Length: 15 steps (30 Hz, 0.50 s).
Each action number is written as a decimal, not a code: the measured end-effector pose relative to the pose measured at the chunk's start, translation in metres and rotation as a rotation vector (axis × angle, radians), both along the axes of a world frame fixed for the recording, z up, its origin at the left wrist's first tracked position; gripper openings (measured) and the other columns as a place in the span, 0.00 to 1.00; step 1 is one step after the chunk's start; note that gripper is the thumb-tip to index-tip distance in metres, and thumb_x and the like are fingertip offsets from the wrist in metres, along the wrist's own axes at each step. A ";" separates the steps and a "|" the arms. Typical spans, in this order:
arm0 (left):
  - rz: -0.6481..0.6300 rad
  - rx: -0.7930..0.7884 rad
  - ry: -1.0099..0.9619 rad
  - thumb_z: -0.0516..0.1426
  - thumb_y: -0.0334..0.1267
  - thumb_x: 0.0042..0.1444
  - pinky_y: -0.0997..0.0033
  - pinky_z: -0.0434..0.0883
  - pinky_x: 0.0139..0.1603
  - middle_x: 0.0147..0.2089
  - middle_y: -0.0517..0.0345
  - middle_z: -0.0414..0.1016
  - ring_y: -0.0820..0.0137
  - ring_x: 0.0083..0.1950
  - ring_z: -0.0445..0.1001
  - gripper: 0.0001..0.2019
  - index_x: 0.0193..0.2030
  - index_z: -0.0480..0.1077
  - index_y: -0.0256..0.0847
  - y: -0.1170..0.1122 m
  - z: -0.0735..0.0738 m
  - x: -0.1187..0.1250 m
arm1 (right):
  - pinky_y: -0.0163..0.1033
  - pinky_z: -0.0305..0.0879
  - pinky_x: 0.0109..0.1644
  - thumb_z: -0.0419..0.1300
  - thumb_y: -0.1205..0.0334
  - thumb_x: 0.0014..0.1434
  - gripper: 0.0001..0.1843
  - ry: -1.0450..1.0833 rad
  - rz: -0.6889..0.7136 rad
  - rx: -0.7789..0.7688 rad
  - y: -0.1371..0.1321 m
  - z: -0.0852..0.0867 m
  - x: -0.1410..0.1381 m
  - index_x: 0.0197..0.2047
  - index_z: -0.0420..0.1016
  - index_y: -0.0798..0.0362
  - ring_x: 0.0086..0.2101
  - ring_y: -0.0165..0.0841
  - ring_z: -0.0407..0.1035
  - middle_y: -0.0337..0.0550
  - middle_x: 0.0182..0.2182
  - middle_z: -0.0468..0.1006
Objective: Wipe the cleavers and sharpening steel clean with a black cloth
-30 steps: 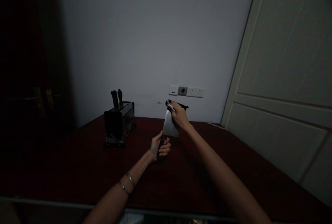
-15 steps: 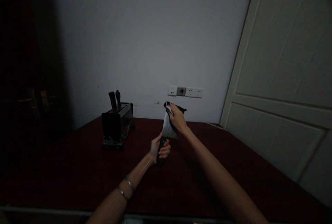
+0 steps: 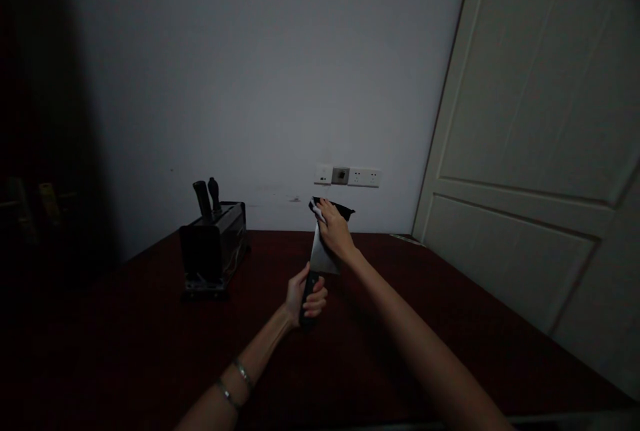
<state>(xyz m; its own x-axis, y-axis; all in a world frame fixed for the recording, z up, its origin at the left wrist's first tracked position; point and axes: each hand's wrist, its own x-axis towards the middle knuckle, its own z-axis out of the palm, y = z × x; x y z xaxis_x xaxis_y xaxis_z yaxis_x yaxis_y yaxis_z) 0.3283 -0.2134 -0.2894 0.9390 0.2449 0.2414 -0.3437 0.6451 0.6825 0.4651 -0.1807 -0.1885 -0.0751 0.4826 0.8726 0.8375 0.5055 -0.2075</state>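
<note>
My left hand (image 3: 306, 296) is wrapped around the black handle of a cleaver (image 3: 323, 258), whose wide metal blade points up and away from me. Over the far end of the blade lies my right hand (image 3: 336, 228), pressing a dark cloth (image 3: 345, 211) against it. A pale patch of the cloth shows at the fingers, and its dark edge sticks out behind the hand. Both hands are above the tabletop. To their left stands a knife block (image 3: 214, 251) with black ends and two dark handles rising from its top.
The dark red table (image 3: 425, 324) reaches back to a pale wall. Wall sockets (image 3: 347, 176) sit low on that wall behind my hands. A white panelled door (image 3: 505, 231) borders the right side, and the far left is in deep shadow.
The whole view has shifted slightly, so the knife block and sockets appear farther left. Both hands keep their hold on the cleaver and cloth, with little movement against each other.
</note>
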 end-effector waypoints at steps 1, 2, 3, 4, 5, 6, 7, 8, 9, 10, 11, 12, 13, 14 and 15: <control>-0.002 -0.001 -0.008 0.41 0.56 0.57 0.84 0.47 0.07 0.14 0.67 0.49 0.83 0.11 0.41 0.25 0.21 0.57 0.36 0.000 0.000 0.000 | 0.47 0.46 0.62 0.47 0.70 0.57 0.22 0.000 0.004 -0.008 -0.003 -0.005 -0.003 0.55 0.63 0.57 0.59 0.35 0.50 0.51 0.57 0.62; 0.002 -0.005 -0.017 0.41 0.56 0.57 0.84 0.48 0.07 0.14 0.67 0.49 0.83 0.11 0.41 0.25 0.21 0.57 0.36 0.001 0.000 0.000 | 0.47 0.46 0.62 0.47 0.70 0.56 0.23 -0.009 0.016 -0.019 -0.007 -0.013 -0.007 0.55 0.63 0.57 0.59 0.35 0.49 0.51 0.57 0.61; 0.009 -0.010 -0.027 0.41 0.55 0.57 0.84 0.48 0.07 0.14 0.67 0.49 0.83 0.11 0.41 0.25 0.21 0.57 0.36 0.002 0.000 0.000 | 0.47 0.45 0.62 0.47 0.71 0.56 0.24 -0.027 0.038 -0.037 -0.012 -0.020 -0.011 0.56 0.62 0.57 0.59 0.35 0.49 0.51 0.57 0.61; 0.018 -0.016 -0.037 0.41 0.55 0.57 0.84 0.48 0.07 0.14 0.67 0.49 0.83 0.11 0.40 0.24 0.21 0.56 0.36 0.002 0.000 0.000 | 0.47 0.45 0.62 0.48 0.72 0.55 0.25 -0.050 0.061 -0.054 -0.016 -0.026 -0.014 0.56 0.62 0.57 0.59 0.34 0.49 0.51 0.57 0.61; 0.027 -0.021 -0.045 0.41 0.54 0.57 0.85 0.48 0.07 0.14 0.67 0.48 0.83 0.11 0.40 0.24 0.21 0.56 0.36 0.003 0.001 0.000 | 0.46 0.46 0.62 0.48 0.73 0.54 0.25 -0.071 0.084 -0.069 -0.019 -0.030 -0.015 0.57 0.62 0.56 0.59 0.34 0.49 0.50 0.58 0.60; 0.033 -0.024 -0.050 0.41 0.54 0.58 0.85 0.48 0.07 0.14 0.67 0.48 0.83 0.11 0.40 0.24 0.21 0.56 0.36 0.003 0.002 -0.001 | 0.46 0.46 0.62 0.48 0.73 0.54 0.26 -0.084 0.100 -0.078 -0.020 -0.032 -0.015 0.57 0.61 0.55 0.59 0.34 0.49 0.49 0.58 0.60; 0.034 -0.024 -0.050 0.41 0.54 0.58 0.85 0.48 0.07 0.14 0.67 0.48 0.83 0.11 0.40 0.24 0.21 0.56 0.37 0.002 0.003 -0.001 | 0.46 0.46 0.62 0.48 0.73 0.54 0.26 -0.084 0.107 -0.079 -0.020 -0.030 -0.012 0.57 0.61 0.54 0.59 0.34 0.49 0.49 0.57 0.61; 0.030 -0.023 -0.047 0.41 0.54 0.58 0.85 0.47 0.07 0.14 0.67 0.48 0.83 0.11 0.40 0.24 0.21 0.56 0.37 0.002 0.003 -0.001 | 0.46 0.47 0.62 0.48 0.72 0.54 0.25 -0.070 0.101 -0.075 -0.017 -0.026 -0.009 0.56 0.62 0.54 0.59 0.34 0.50 0.48 0.57 0.61; 0.024 -0.021 -0.042 0.41 0.54 0.58 0.84 0.47 0.08 0.14 0.67 0.48 0.83 0.11 0.40 0.24 0.21 0.56 0.37 0.002 0.004 -0.002 | 0.46 0.47 0.62 0.48 0.71 0.55 0.24 -0.046 0.086 -0.067 -0.013 -0.020 -0.004 0.56 0.63 0.53 0.58 0.34 0.51 0.48 0.57 0.62; 0.019 -0.019 -0.037 0.40 0.54 0.58 0.84 0.47 0.08 0.14 0.67 0.48 0.83 0.11 0.40 0.24 0.21 0.55 0.37 0.001 0.004 -0.002 | 0.46 0.48 0.61 0.48 0.71 0.56 0.23 -0.018 0.066 -0.058 -0.009 -0.013 0.000 0.55 0.63 0.53 0.58 0.34 0.51 0.48 0.56 0.63; 0.013 -0.015 -0.035 0.40 0.54 0.58 0.84 0.47 0.08 0.14 0.67 0.49 0.83 0.11 0.40 0.24 0.21 0.55 0.37 0.001 0.004 -0.002 | 0.46 0.48 0.61 0.48 0.70 0.56 0.23 0.008 0.044 -0.049 -0.005 -0.008 0.004 0.55 0.64 0.54 0.58 0.34 0.52 0.48 0.56 0.64; 0.007 -0.010 -0.035 0.40 0.55 0.58 0.84 0.47 0.08 0.14 0.67 0.49 0.83 0.11 0.40 0.24 0.21 0.55 0.37 0.001 0.004 -0.002 | 0.46 0.48 0.61 0.48 0.70 0.56 0.22 0.030 0.025 -0.038 -0.002 -0.004 0.006 0.54 0.64 0.54 0.58 0.34 0.52 0.48 0.56 0.64; 0.004 -0.006 -0.037 0.39 0.55 0.58 0.84 0.47 0.08 0.14 0.67 0.49 0.83 0.11 0.40 0.24 0.21 0.55 0.37 0.001 0.003 -0.002 | 0.46 0.48 0.61 0.48 0.69 0.56 0.22 0.044 0.012 -0.029 -0.001 -0.003 0.007 0.54 0.65 0.54 0.58 0.34 0.52 0.49 0.56 0.64; 0.003 -0.004 -0.039 0.39 0.55 0.58 0.84 0.47 0.08 0.14 0.67 0.49 0.83 0.11 0.40 0.25 0.21 0.56 0.37 0.001 0.003 -0.002 | 0.46 0.48 0.61 0.48 0.70 0.56 0.22 0.047 0.007 -0.022 -0.002 -0.005 0.006 0.54 0.65 0.54 0.58 0.34 0.52 0.49 0.56 0.64; 0.008 -0.004 -0.042 0.39 0.55 0.58 0.84 0.48 0.08 0.14 0.67 0.49 0.83 0.11 0.41 0.25 0.22 0.56 0.37 0.002 0.003 -0.002 | 0.45 0.48 0.62 0.48 0.70 0.56 0.22 0.042 0.012 -0.019 -0.005 -0.010 0.003 0.55 0.64 0.54 0.58 0.34 0.51 0.48 0.56 0.63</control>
